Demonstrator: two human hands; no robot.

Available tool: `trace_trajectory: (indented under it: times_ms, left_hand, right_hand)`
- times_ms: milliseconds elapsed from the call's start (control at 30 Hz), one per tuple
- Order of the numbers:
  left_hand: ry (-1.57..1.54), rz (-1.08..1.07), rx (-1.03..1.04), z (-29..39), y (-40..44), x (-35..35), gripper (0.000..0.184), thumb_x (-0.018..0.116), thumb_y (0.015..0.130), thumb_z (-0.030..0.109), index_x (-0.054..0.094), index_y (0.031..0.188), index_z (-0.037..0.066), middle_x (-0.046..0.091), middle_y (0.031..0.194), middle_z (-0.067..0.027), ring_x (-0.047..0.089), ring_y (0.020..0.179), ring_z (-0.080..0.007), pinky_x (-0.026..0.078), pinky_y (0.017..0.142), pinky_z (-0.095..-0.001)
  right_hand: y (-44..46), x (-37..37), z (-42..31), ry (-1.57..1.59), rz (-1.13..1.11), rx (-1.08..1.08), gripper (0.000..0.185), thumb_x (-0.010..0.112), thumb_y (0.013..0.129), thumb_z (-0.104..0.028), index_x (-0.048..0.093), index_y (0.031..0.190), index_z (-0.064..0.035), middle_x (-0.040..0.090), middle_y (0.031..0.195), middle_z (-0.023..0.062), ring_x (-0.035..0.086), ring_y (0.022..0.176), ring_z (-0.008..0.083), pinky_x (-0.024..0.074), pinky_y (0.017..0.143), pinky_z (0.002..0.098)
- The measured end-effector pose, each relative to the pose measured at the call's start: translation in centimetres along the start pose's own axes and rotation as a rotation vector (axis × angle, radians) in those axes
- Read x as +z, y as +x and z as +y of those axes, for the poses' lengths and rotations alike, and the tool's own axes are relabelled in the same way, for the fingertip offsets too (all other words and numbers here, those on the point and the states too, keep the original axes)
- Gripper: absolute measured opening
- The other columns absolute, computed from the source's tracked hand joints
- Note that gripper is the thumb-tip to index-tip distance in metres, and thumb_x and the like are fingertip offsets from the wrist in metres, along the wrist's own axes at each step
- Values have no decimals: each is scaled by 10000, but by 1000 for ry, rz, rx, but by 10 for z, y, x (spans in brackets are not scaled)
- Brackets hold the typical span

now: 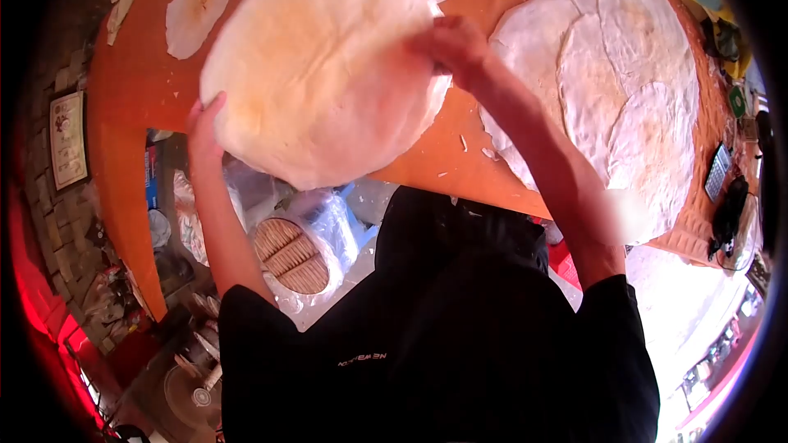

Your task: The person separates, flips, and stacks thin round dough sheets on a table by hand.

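I see the left hand (205, 131) pinching a big flatbread (316, 74) by its rim; the right hand (461, 47), blurred, seems curled around the opposite edge

Likely a bakery shop, flatbreads (644, 33) overlapping on an orange table (447, 152), calculator (718, 172) near its edge

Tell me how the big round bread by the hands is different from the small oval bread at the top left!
Size: the big bread looks much larger than the small bread.
Shape: the big bread is nearly round; the small bread looks like a long oval.
Touch: the left hand holds the big bread's edge; no hand touches the small bread, which lies on the table.
Both are pale with yellowish patches.
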State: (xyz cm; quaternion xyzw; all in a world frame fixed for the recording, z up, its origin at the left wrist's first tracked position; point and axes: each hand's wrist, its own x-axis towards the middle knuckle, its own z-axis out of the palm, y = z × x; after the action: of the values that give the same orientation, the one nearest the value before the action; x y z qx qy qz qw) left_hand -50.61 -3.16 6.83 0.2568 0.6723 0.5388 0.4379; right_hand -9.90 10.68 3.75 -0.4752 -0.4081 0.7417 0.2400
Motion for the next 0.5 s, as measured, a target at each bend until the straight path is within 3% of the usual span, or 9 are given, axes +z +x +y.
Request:
trace_trajectory:
  times_ms: [133, 200, 233, 267, 300, 333, 400, 467, 500]
  left_hand:
    - [54, 51, -90, -21, 17, -6, 415, 678, 833, 94, 541, 1199, -46, 639, 1098, -141, 633, 955, -219, 517, 813, -325]
    - [127, 87, -108, -29, 8, -11, 403, 633, 878, 168, 538, 1215, -33, 620, 1144, -153, 610, 1022, -243, 489, 885, -350]
    - [-103, 97, -80, -36, 2, -14, 429, 574, 912, 235, 515, 1247, -27, 589, 1201, -157, 576, 1087, -261, 458, 934, -373]
    - [-332, 106, -53, -41, -6, -18, 465, 514, 945, 302, 492, 1279, -21, 558, 1258, -160, 542, 1153, -280, 426, 984, -397]
    - [-340, 137, 1, -41, -25, -3, 545, 366, 980, 406, 429, 1349, 10, 477, 1362, -150, 454, 1257, -303, 357, 1055, -424]
    - [-335, 120, -13, -48, -36, 10, 545, 366, 980, 406, 429, 1349, 10, 477, 1362, -150, 454, 1257, -303, 357, 1055, -424]
    - [-374, 236, 71, -64, -51, 26, 562, 305, 987, 422, 385, 1388, 37, 440, 1398, -148, 437, 1277, -302, 354, 1061, -424]
    - [-391, 175, 92, -71, -51, 34, 571, 276, 975, 428, 417, 1377, 48, 467, 1370, -159, 468, 1248, -305, 385, 1045, -429]
    - [-292, 194, 115, -73, -54, 45, 575, 273, 968, 426, 419, 1372, 43, 473, 1361, -160, 483, 1232, -307, 415, 1020, -427]
  right_hand:
    - [-5, 3, 7, -71, -9, -111, 324, 713, 756, -241, 654, 897, 45, 654, 740, 79, 609, 592, 149, 504, 573, 284]
    - [-9, 3, 1, -468, 161, -160, 419, 728, 736, -328, 649, 916, 42, 654, 719, 99, 621, 595, 169, 503, 576, 286]
    - [-8, -2, 3, -739, 303, -279, 569, 755, 692, -449, 649, 997, 19, 674, 838, 150, 655, 723, 211, 516, 672, 322]
    - [-7, -2, 6, -733, 314, -266, 569, 755, 692, -449, 649, 997, 19, 674, 838, 150, 655, 723, 211, 516, 672, 322]
    - [-7, -2, 7, -792, 478, -406, 643, 769, 656, -495, 639, 1048, -2, 663, 927, 183, 651, 812, 229, 509, 730, 345]
    - [-7, -3, 6, -851, 646, -545, 721, 782, 620, -540, 629, 1099, -23, 651, 1016, 217, 648, 902, 247, 502, 788, 367]
    - [1, -7, 9, -808, 577, -430, 697, 707, 717, -562, 596, 1170, -45, 613, 1122, 231, 603, 1021, 283, 462, 884, 381]
    - [16, -10, 15, -570, 292, -421, 506, 642, 854, -380, 545, 1229, -55, 627, 1075, 202, 599, 994, 337, 454, 885, 421]
    - [21, -6, 21, -412, 281, -449, 628, 653, 832, -443, 473, 1319, -90, 625, 1117, 192, 590, 1056, 307, 442, 925, 391]
